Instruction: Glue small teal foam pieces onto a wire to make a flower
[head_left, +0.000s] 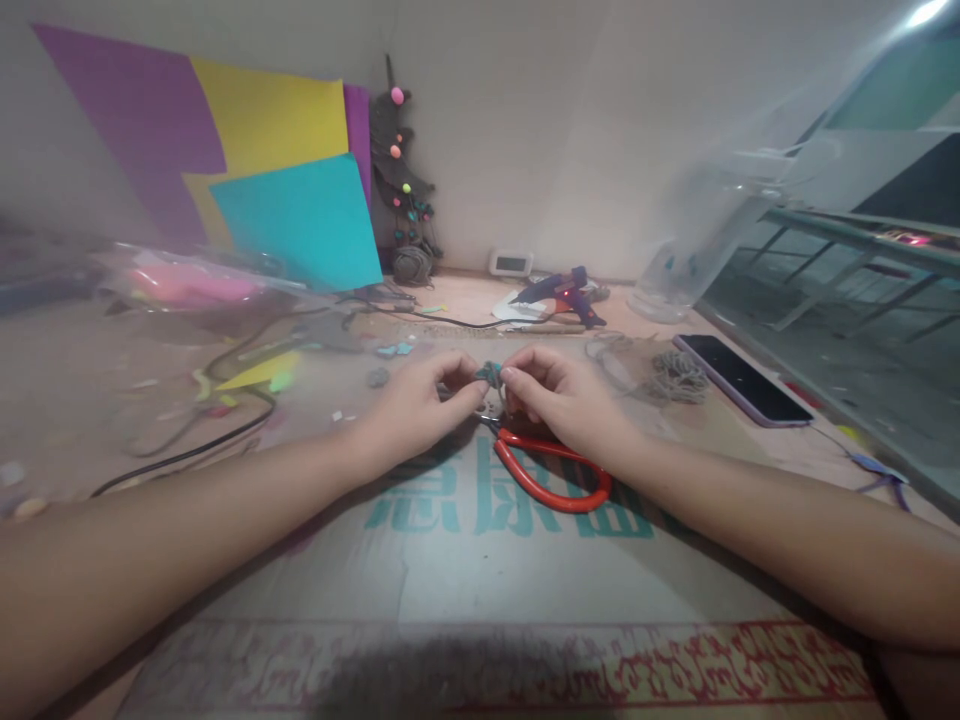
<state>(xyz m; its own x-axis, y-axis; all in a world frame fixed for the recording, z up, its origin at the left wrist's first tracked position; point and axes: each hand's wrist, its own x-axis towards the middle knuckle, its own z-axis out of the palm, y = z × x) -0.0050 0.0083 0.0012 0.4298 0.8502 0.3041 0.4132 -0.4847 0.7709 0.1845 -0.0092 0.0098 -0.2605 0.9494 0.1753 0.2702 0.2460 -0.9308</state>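
Note:
Between my two hands is a small teal and grey piece (490, 373) with grey cord on it, over the middle of the work surface. My left hand (424, 405) pinches its left side between thumb and fingers. On the right side, my right hand (559, 395) grips the piece and its cord with thumb and fingertips. Red-handled scissors (551, 497) lie just below the hands, their blades partly hidden under the fingers. A tangled bundle of grey cord (677, 378) rests to the right of my right hand.
A phone (739, 382) lies at the right, near a clear jug (675, 270). A glue gun (562, 293) and a small white display (511, 263) stand behind. Coloured sheets (300, 220) and a decorated dark tree shape (394, 170) lean at the wall. A black cable (187, 453) crosses the left.

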